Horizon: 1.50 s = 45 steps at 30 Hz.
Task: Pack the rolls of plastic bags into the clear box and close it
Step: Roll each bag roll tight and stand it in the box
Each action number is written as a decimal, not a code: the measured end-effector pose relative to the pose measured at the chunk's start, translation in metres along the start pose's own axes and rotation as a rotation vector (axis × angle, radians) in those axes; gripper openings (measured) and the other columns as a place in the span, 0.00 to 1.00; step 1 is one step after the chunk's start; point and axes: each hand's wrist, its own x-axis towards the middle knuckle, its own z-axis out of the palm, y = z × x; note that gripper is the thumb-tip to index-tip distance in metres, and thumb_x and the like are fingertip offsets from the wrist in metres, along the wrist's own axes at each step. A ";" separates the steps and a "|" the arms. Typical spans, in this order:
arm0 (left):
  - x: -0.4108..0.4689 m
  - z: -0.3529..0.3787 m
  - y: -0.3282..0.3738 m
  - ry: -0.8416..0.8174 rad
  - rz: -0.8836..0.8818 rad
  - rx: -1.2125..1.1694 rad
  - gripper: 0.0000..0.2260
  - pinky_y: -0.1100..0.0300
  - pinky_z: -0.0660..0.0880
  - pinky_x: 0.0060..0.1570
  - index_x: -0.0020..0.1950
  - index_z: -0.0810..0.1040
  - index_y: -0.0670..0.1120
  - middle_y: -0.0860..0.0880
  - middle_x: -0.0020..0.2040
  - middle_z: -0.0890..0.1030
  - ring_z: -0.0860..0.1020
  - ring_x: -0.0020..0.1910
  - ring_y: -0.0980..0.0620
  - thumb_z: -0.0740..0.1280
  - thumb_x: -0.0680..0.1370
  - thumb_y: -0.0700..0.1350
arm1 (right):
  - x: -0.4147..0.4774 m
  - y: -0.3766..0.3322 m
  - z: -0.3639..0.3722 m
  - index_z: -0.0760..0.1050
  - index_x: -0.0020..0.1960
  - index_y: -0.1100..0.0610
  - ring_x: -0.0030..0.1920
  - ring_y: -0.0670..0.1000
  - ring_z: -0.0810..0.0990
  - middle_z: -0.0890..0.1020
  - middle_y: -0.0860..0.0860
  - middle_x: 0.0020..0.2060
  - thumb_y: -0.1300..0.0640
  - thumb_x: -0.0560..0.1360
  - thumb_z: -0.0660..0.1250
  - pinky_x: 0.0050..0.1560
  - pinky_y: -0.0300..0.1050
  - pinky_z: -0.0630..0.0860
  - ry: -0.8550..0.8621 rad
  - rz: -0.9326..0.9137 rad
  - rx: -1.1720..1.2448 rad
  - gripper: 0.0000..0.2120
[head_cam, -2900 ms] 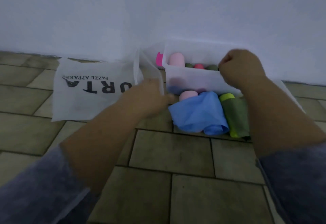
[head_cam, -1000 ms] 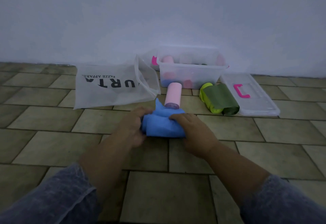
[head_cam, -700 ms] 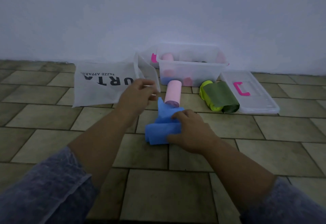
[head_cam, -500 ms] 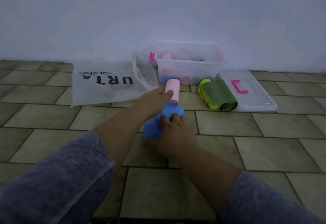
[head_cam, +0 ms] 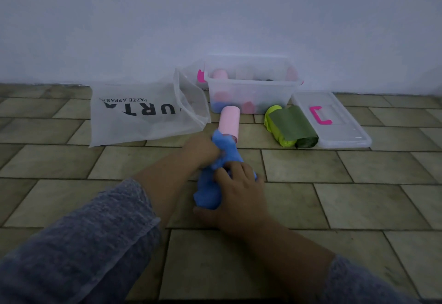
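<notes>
A loose blue roll of plastic bags [head_cam: 210, 191] lies on the tiled floor in front of me. My left hand [head_cam: 199, 150] grips its far, unrolled end, and my right hand [head_cam: 236, 196] presses on its near part. Just beyond lies a pink roll [head_cam: 230, 119]. A green and yellow-green pair of rolls [head_cam: 290, 125] lies to its right. The clear box [head_cam: 251, 93] stands open against the wall with several rolls inside. Its clear lid [head_cam: 334, 124] with a pink handle lies flat at the right.
A white translucent bag [head_cam: 138, 114] with black lettering lies left of the box, its mouth open toward the box. A second clear container with a pink clip [head_cam: 199, 76] sits behind the bag. The white wall [head_cam: 215, 16] closes off the back.
I pulled the blue roll away from the box toward me. My left hand let go, reached up, then came back onto its far end. My right hand shifted over the near part.
</notes>
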 end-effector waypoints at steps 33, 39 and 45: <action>-0.023 0.009 0.007 -0.242 -0.077 -0.551 0.31 0.60 0.66 0.50 0.67 0.65 0.44 0.49 0.54 0.69 0.69 0.50 0.53 0.57 0.74 0.65 | 0.007 0.008 0.004 0.68 0.56 0.43 0.53 0.51 0.69 0.74 0.49 0.51 0.24 0.56 0.59 0.48 0.51 0.67 0.050 0.107 -0.081 0.35; -0.024 0.009 0.006 -0.225 -0.055 -0.558 0.30 0.57 0.68 0.58 0.69 0.65 0.44 0.44 0.65 0.71 0.70 0.56 0.50 0.57 0.75 0.64 | 0.004 0.009 0.004 0.66 0.59 0.43 0.55 0.53 0.69 0.73 0.49 0.53 0.23 0.56 0.58 0.50 0.55 0.69 -0.022 0.107 -0.119 0.38; -0.035 0.014 0.007 -0.275 -0.036 -0.397 0.32 0.57 0.63 0.60 0.70 0.67 0.44 0.42 0.68 0.70 0.69 0.60 0.48 0.52 0.76 0.65 | 0.004 0.016 -0.006 0.66 0.60 0.41 0.56 0.52 0.67 0.72 0.47 0.54 0.23 0.59 0.57 0.50 0.52 0.69 -0.122 0.058 -0.069 0.36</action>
